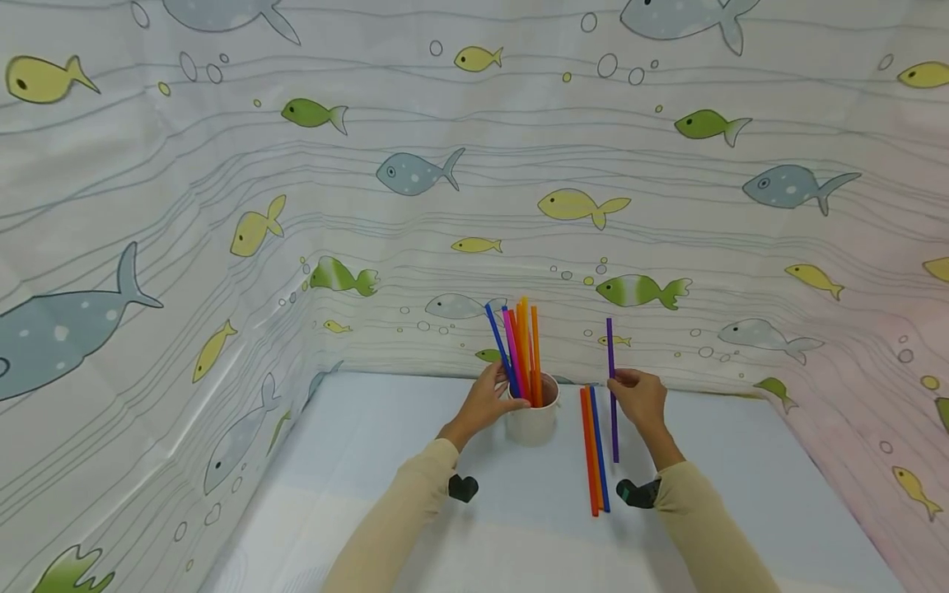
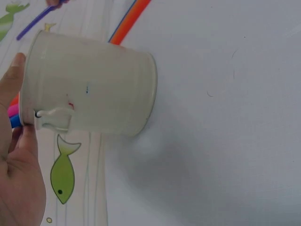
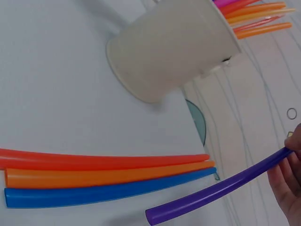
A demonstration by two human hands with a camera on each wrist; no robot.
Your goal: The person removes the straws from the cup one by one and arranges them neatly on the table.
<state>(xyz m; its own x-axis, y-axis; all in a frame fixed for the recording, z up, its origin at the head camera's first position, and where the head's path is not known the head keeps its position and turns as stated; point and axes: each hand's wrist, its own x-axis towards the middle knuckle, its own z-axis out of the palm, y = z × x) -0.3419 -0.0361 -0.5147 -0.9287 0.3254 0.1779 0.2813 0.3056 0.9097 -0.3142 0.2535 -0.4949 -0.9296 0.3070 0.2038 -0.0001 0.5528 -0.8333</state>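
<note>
My right hand (image 1: 642,399) pinches a purple tube (image 1: 614,428) upright, just right of three tubes on the table: red (image 1: 590,453), orange (image 3: 94,177) and blue (image 1: 600,453). In the right wrist view the purple tube (image 3: 202,200) slants, its lower end near the blue tube (image 3: 108,192). My left hand (image 1: 485,405) is at the rim of a white cup (image 1: 530,425), thumb on the near side and fingers behind the blue tube in it. Pink, red and orange tubes (image 1: 537,354) also lean in the cup. The left wrist view shows the cup's handle (image 2: 57,118).
The white table (image 1: 519,535) meets a fish-patterned sheet (image 1: 474,272) behind the cup and on both sides. Dark objects (image 1: 463,488) sit at both wrists, by the light yellow sleeves (image 1: 400,511).
</note>
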